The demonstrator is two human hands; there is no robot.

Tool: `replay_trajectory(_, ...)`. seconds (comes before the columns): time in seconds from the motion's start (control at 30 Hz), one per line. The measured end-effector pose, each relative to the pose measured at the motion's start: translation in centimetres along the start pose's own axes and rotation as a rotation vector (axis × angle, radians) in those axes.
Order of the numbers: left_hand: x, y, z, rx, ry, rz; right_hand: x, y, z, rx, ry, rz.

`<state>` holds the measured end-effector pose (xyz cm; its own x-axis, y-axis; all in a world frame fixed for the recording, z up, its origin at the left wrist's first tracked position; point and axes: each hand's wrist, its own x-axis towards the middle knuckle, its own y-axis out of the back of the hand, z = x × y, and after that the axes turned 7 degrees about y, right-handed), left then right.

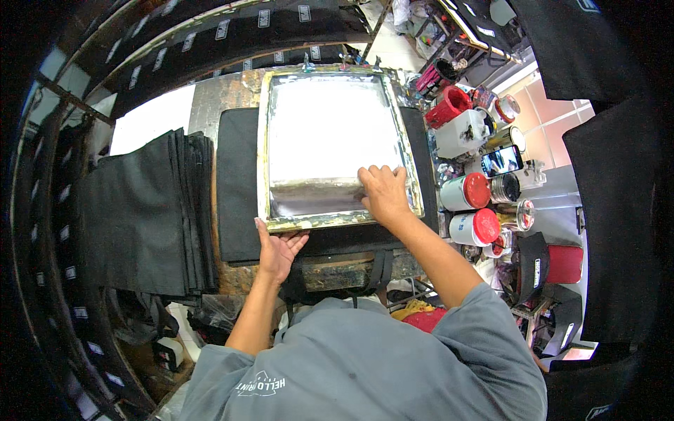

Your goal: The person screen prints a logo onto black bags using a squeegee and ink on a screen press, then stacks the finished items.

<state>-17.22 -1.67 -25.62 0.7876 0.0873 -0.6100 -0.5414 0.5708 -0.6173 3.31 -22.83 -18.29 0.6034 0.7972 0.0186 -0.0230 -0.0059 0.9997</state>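
A screen printing frame (263,151) with a paint-stained rim and a bright white mesh lies over a black fabric piece (237,168) on the worktable. Across the near part of the mesh rests a squeegee (309,185), a long greyish bar. My right hand (386,195) is closed around its right end, fingers bent. At the frame's near left corner, my left hand (279,256) is turned palm up. Its thumb lies against the corner and its fingers reach to the near rim, holding the frame there. Clamps (344,63) show at the frame's far edge.
A stack of black fabric pieces (144,217) lies to the left. Along the right stand red-lidded jars (467,191), a white jug (460,133), a red container (449,105) and a phone (502,161). Racks (232,35) of printed black pieces stand behind and at the left.
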Motion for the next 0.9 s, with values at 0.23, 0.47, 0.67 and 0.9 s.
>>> replay_trajectory(0.23,-0.5,-0.6,0.3,0.023,-0.004,0.022,6.8,-2.5,3.2,0.017,0.012,0.116)
replay_trajectory(0.47,-0.3,-0.4,0.1,0.017,0.000,0.043,13.3,-5.9,6.6,-0.008,-0.053,0.171)
replay_trajectory(0.67,0.9,0.1,-0.3,0.012,0.053,0.095,19.5,-3.7,11.8,0.113,-0.066,-0.147)
replay_trajectory(0.9,1.9,1.4,0.7,0.017,0.280,0.260,20.1,-5.0,11.6,0.015,-0.001,0.054)
